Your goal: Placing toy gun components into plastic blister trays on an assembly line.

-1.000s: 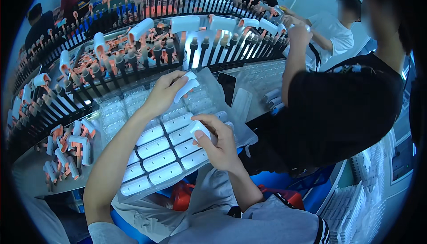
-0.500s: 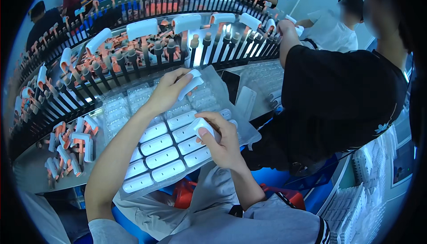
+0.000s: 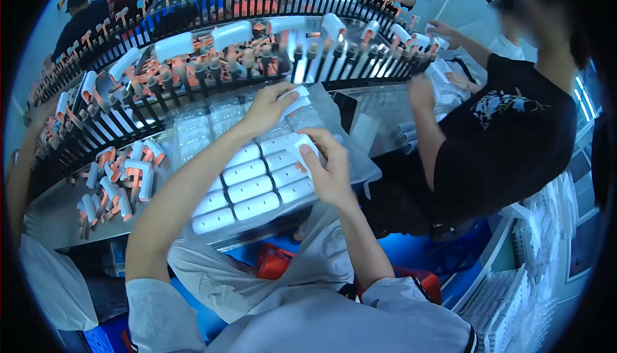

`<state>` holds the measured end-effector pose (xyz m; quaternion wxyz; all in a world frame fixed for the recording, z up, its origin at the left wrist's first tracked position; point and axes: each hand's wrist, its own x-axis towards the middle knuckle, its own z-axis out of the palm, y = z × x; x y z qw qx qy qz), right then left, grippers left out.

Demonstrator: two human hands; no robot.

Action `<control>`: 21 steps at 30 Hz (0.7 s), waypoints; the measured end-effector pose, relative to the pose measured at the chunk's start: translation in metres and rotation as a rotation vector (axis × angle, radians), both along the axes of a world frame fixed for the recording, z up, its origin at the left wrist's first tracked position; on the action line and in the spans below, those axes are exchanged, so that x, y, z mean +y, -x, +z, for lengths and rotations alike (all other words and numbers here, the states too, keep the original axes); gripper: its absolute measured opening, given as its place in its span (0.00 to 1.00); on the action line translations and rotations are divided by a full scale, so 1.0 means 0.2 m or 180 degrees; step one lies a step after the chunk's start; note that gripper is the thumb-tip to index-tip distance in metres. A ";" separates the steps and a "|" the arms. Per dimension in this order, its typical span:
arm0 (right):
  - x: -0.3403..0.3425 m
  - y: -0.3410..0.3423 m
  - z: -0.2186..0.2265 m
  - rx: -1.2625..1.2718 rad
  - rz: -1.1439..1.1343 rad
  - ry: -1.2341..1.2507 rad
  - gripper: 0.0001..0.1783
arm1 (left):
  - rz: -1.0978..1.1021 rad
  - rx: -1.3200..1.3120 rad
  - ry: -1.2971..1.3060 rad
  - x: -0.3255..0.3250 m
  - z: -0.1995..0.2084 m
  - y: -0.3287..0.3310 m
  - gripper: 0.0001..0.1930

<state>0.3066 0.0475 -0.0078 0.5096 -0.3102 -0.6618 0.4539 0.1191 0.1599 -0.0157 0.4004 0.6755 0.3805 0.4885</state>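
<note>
Over the far part of a clear plastic tray (image 3: 190, 135), my left hand (image 3: 265, 110) is closed on a small white plastic shell (image 3: 297, 99). Nearer to me, my right hand (image 3: 333, 168) grips another white plastic shell (image 3: 302, 150) between thumb and fingers, above the tray's right side. Rows of white oblong shells (image 3: 258, 206) fill the near cells of the tray, which rests tilted over my lap. Its far cells show as clear plastic. My fingers hide part of both held shells.
Left of the tray lies a pile of white shells on orange holders (image 3: 122, 179). Beyond runs a curved line of black posts (image 3: 199, 80) carrying white shells. A co-worker in a black shirt (image 3: 508, 134) stands close at right. Stacked trays (image 3: 498, 301) stand at lower right.
The view has shifted, so the bench sits further right. Both my hands still hold their white shells. The co-worker at right has shifted their arms, and another person's forearm has appeared at far left.
</note>
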 end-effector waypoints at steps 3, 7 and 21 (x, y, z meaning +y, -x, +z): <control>0.00 -0.02 0.00 0.0008 0.0104 -0.0042 0.16 | -0.0118 0.0043 0.0035 0.03 -0.01 0.02 0.15; -0.01 -0.03 -0.04 0.0079 0.0218 -0.0058 0.16 | -0.0009 0.0095 -0.0268 0.05 -0.12 0.03 0.14; 0.04 -0.06 0.14 -0.0827 0.0785 -0.0007 0.18 | 0.0028 0.0487 0.0302 0.15 0.18 -0.10 0.19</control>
